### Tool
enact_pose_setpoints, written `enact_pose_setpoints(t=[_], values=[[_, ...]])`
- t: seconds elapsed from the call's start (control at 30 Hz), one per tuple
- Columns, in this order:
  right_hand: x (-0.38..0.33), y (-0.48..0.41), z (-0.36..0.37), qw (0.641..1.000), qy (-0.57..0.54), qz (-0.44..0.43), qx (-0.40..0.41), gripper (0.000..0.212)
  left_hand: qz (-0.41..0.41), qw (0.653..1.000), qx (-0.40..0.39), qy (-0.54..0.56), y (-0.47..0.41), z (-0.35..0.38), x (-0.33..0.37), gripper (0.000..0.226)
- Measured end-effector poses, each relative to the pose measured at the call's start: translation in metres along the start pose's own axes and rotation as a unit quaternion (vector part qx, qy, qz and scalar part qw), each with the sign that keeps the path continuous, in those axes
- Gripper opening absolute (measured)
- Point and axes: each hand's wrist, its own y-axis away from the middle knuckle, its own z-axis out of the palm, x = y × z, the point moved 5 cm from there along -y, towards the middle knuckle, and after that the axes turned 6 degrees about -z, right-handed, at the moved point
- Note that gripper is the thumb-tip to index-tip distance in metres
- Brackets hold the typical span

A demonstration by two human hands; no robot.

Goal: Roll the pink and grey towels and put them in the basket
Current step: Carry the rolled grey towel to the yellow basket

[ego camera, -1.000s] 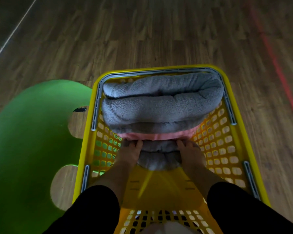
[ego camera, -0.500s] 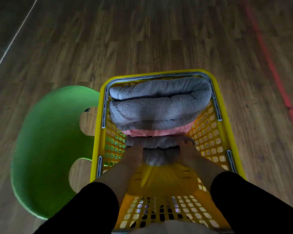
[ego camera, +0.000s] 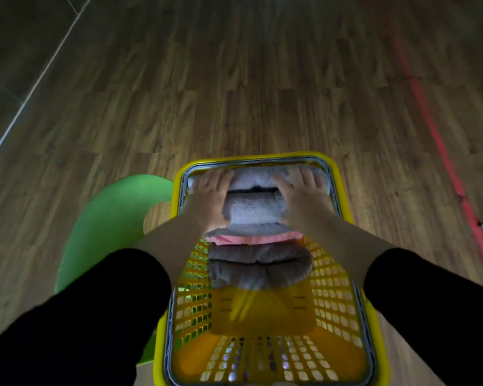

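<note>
— What do we see at the left?
— A green seat point(ego camera: 109, 218) beside the basket point(ego camera: 174, 196). Our left hand point(ego camera: 209, 196) lies flat, fingers spread, on the grey towel point(ego camera: 254, 208) at the basket's far end.
— And to the right?
— A pink towel point(ego camera: 251, 239) shows between it and a darker roll point(ego camera: 260, 267) nearer us. Our right hand point(ego camera: 304, 193) presses the grey towel too, fingers straight.

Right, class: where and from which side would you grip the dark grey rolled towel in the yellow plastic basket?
Grip the dark grey rolled towel at its two ends, coming from above. It lies crosswise, its ends close to the mesh walls of the yellow plastic basket, so only the top is open; holding both ends likely keeps it rolled.
</note>
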Motion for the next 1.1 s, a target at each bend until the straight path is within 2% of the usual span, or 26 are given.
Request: enact_pose_setpoints(t=[0.1, 0.2, 0.27, 0.4, 0.6, 0.7, 0.87, 1.1], values=[[0.032, -0.021, 0.011, 0.992, -0.006, 0.067, -0.106, 0.12, -0.029, 0.994, -0.089, -0.048, -0.027, 0.008, -0.016, 0.131], [0.039, -0.029, 0.022, 0.986, 0.006, 0.079, -0.149, 0.128, -0.041, 0.992, -0.092, -0.081, -0.032, 0.014, -0.014, 0.117], [0.036, -0.029, 0.024, 0.986, 0.033, 0.08, -0.141, 0.124, -0.05, 0.994, -0.061, -0.07, -0.03, 0.012, -0.01, 0.108], [0.032, -0.027, 0.015, 0.99, 0.039, 0.071, -0.116, 0.11, -0.04, 0.998, -0.017, -0.043, -0.017, 0.004, -0.011, 0.104], [0.018, 0.018, 0.001, 0.994, 0.023, 0.058, -0.089, 0.101, -0.014, 0.999, -0.001, -0.032, 0.031, -0.013, -0.003, 0.093], [0.008, 0.054, 0.007, 0.992, 0.014, 0.047, -0.12, 0.104, 0.005, 1.0, -0.028, -0.012, 0.071, -0.002, 0.008, 0.101], [-0.021, 0.117, 0.045, 0.99, 0.007, 0.03, -0.135, 0.106, 0.018, 0.997, -0.066, 0.022, 0.139, 0.032, 0.03, 0.091], [-0.052, 0.152, 0.118, 0.977, -0.01, 0.011, -0.212, 0.091, 0.017, 0.98, -0.186, -0.074, 0.167, 0.108, 0.054, 0.089]])
